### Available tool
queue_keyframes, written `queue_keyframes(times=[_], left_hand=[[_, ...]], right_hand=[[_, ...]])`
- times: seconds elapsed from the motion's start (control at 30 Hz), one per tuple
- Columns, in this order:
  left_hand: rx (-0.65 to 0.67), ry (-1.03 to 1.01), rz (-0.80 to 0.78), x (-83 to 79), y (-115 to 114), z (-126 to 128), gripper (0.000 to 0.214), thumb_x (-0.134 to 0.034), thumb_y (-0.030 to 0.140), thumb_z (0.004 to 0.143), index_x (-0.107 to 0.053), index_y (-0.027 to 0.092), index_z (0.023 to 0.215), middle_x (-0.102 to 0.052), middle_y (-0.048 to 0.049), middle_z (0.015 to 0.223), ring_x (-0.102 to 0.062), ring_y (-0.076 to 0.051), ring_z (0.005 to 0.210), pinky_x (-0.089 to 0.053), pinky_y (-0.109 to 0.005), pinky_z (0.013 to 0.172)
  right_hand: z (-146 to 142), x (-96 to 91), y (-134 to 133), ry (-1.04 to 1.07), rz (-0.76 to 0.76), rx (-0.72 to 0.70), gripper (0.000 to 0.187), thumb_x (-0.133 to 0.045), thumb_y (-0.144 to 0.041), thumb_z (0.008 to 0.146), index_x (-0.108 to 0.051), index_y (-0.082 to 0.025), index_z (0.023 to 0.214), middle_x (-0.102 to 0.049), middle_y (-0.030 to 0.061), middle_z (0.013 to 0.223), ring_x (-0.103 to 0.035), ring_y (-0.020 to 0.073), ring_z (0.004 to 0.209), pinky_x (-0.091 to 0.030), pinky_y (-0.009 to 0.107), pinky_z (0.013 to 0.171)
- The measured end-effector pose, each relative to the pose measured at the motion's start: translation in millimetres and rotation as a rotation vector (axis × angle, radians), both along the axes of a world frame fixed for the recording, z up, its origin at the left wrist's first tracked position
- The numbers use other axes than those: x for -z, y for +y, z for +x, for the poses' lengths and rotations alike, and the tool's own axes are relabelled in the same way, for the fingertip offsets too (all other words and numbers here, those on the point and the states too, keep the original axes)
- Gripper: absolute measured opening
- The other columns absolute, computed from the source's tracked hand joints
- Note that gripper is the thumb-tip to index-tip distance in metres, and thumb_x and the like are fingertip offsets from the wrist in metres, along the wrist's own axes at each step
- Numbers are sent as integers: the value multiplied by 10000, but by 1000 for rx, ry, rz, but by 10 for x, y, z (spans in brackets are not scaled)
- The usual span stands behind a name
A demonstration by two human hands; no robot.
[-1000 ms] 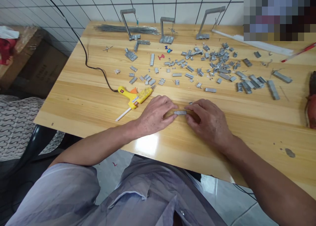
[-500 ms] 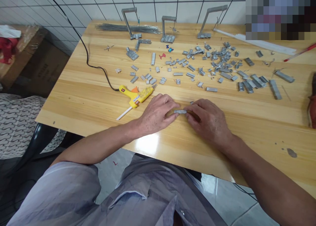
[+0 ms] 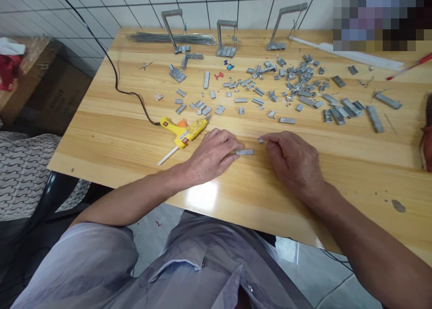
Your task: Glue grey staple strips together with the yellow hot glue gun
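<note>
I see the staple strip point(image 3: 245, 152) lying flat on the bench point(image 3: 111, 138), between my two grips. The left grip point(image 3: 212, 158) has its thumb and forefinger closed on the strip's nearer end. The right grip point(image 3: 297, 163) sits just beside the other end without touching it. Its fingers are loosely curled and hold nothing, and the forefinger tip touches a small staple piece point(image 3: 261, 141). A yellow glue gun point(image 3: 184, 130) lies just beyond the left grip.

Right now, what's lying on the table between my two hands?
Head view: a short grey staple strip lies on the wood between the left hand and the right hand, one end touching the left hand.
</note>
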State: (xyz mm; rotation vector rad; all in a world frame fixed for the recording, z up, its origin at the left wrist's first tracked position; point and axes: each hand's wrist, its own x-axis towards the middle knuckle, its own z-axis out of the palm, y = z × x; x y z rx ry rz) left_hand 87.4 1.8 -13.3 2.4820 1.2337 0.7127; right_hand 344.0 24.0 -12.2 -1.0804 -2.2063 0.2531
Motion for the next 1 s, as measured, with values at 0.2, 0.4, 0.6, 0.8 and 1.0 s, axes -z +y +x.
queue_keyframes(times=[0.2,0.4,0.6,0.8,1.0], left_hand=[[-45,3,1,-78,10,-23,161,-566,233,1053,-709,172,1093,-695,-81,1011,-627,-213,956,-502,-367,876],[73,108,15,-172,-60,-19,207,-563,247,1056,-724,187,940,-677,-36,844,-633,-162,783,-475,-302,716],[104,239,116,-198,-89,-30,255,-545,249,1079,-760,186,958,-671,-35,822,-635,-169,762,-463,-317,702],[120,311,56,-214,-85,-43,321,-453,276,1118,-740,180,1008,-663,-44,857,-631,-172,779,-471,-310,722],[150,362,49,-178,-64,-36,340,-412,233,1119,-691,174,933,-649,-46,873,-606,-181,759,-454,-328,696]], right_hand=[[-4,-13,-6,-1,4,14,201,-514,-228,1061,-701,-243,1131,-797,66,987,-743,230,893,-566,367,779],[-22,-39,-16,1,-31,9,184,-545,-246,1036,-718,-238,1098,-774,55,890,-729,229,823,-561,367,743],[-47,-30,-31,8,-35,7,183,-553,-239,1020,-724,-233,1084,-763,49,862,-723,225,795,-560,362,731],[-50,-35,-28,-6,-48,-1,187,-548,-253,1013,-719,-245,1088,-760,46,854,-705,226,768,-548,369,710],[-69,-15,-35,-8,-33,-14,182,-542,-239,1009,-708,-234,1085,-752,44,848,-692,219,753,-536,360,701]])
